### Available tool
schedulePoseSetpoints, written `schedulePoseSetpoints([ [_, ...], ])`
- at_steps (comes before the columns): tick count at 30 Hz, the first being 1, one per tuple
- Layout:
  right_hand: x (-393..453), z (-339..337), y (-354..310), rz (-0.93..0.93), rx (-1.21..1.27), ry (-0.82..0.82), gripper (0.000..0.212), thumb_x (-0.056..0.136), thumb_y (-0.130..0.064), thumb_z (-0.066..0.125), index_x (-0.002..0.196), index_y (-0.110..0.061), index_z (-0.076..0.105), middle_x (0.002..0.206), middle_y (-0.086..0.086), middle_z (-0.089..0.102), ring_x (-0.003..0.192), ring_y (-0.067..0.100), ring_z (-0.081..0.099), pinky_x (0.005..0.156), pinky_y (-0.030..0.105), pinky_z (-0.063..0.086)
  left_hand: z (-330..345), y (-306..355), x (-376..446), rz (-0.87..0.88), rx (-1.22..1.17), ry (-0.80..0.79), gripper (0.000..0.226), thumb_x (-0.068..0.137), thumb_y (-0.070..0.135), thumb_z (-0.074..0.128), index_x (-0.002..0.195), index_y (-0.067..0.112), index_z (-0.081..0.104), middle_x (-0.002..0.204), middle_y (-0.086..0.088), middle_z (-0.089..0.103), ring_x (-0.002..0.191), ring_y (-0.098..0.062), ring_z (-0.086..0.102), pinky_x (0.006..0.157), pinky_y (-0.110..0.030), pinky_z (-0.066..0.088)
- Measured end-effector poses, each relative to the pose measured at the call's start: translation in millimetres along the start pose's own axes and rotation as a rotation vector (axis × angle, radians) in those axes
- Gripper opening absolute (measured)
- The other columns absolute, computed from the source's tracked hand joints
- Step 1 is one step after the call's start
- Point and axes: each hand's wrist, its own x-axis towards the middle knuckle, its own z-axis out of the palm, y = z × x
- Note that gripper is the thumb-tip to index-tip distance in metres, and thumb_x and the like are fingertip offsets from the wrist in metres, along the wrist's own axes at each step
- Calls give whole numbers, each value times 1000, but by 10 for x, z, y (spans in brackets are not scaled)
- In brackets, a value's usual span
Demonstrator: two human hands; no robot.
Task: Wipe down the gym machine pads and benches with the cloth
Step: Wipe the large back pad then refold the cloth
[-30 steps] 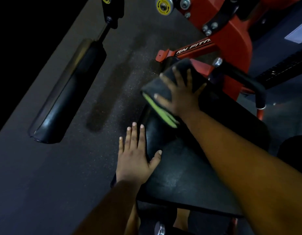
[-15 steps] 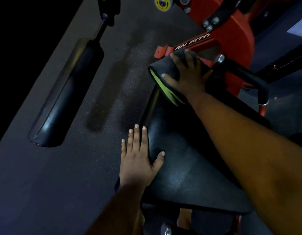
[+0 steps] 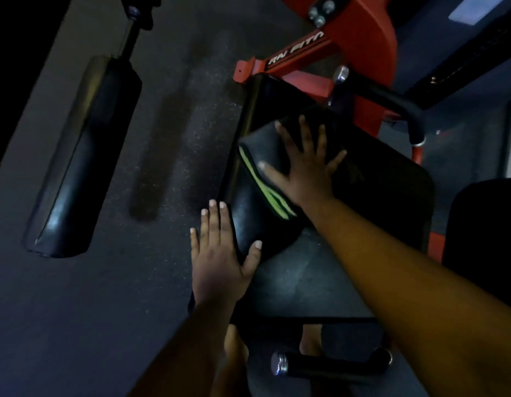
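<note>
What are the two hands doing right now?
Left hand: open, flat on the seat pad's edge.
Right hand: open, fingers spread, pressing the cloth onto the pad.

Both forearms are bare right up to the edge of the frame, so no sleeves showing at all. No watch, bracelet or rings that I can spot on the left hand or the right hand. No gloves either. Fingernails are short and plain with pale tips. At the bottom middle of the frame, what looks like a bare foot, too dim to be sure.
</note>
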Motion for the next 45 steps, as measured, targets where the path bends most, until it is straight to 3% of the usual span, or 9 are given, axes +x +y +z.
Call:
schedulePoseSetpoints([
  [4, -332, 58, -126, 3, -6, 44, 89, 82, -88, 34, 159, -51, 10, 173, -4, -1, 157, 38, -1, 108, 85, 2, -37, 45, -39, 27, -102, 65, 89, 97, 63, 30, 163, 10, 7, 173, -8, 4, 159, -22, 6, 126, -59, 12],
  [8, -1644, 410, 25, -57, -21, -4, 89, 84, -84, 41, 160, -48, 13, 173, -4, 0, 158, 33, 1, 111, 82, 9, -71, -6, -69, 98, -169, 114, 88, 96, 57, 35, 162, 4, 13, 171, -14, 10, 158, -26, 13, 123, -65, 12],
  [12, -2354, 540, 743, 157, -11, -56, 90, 79, -88, 37, 155, -58, 0, 171, -11, -7, 159, 28, -3, 112, 80, 9, -89, -10, -132, 304, 11, 37, 86, 95, 58, 39, 163, 10, 16, 171, -9, 10, 159, -26, 12, 125, -64, 7],
  [17, -2069, 489, 671, 585, 151, -9, 85, 83, -87, 18, 158, -52, 1, 173, -7, -6, 158, 24, -12, 113, 79, -1, -32, 28, -121, 400, 262, -29, 84, 99, 67, 27, 164, 15, 16, 172, -8, 8, 160, -27, 5, 124, -64, 4],
  [21, -2195, 533, 60, 413, 138, -36, 81, 90, -81, 16, 161, -47, -2, 172, -5, -12, 157, 28, -17, 114, 73, -10, -14, 37, -119, 411, 324, -14, 87, 99, 71, 17, 164, 15, 13, 172, -10, 5, 160, -27, 4, 124, -65, 0],
  [24, -2384, 517, 272, 294, 122, -75, 81, 89, -84, 22, 159, -52, -2, 171, -10, -13, 157, 24, -18, 114, 71, -12, 5, 65, -126, 441, 351, -19, 86, 98, 70, 21, 164, 15, 14, 172, -10, 6, 160, -28, 4, 123, -68, 1],
  [33, -2525, 456, 1622, 743, 204, -42, 77, 91, -80, 22, 159, -52, 0, 171, -11, -15, 157, 22, -18, 108, 85, 5, 77, 433, -3, 679, 494, -46, 85, 98, 70, 27, 162, 14, 24, 171, -11, 13, 159, -25, 7, 119, -73, -1],
  [38, -2593, 521, 1508, 661, 157, -136, 107, 69, -100, 12, 158, -47, -16, 168, -8, -27, 154, 27, -27, 108, 82, -5, 273, 755, 280, 724, 615, -150, 88, 97, 75, 13, 165, 19, 9, 173, -8, -2, 159, -24, -6, 117, -74, -5],
  [45, -2175, 489, 1736, 693, 75, -68, 86, 87, -80, 8, 161, -40, -9, 171, -7, -13, 157, 27, -14, 109, 84, 6, 322, 839, 369, 719, 615, -140, 90, 95, 73, 28, 165, 20, 8, 173, -8, 1, 160, -24, -4, 117, -75, -2],
])
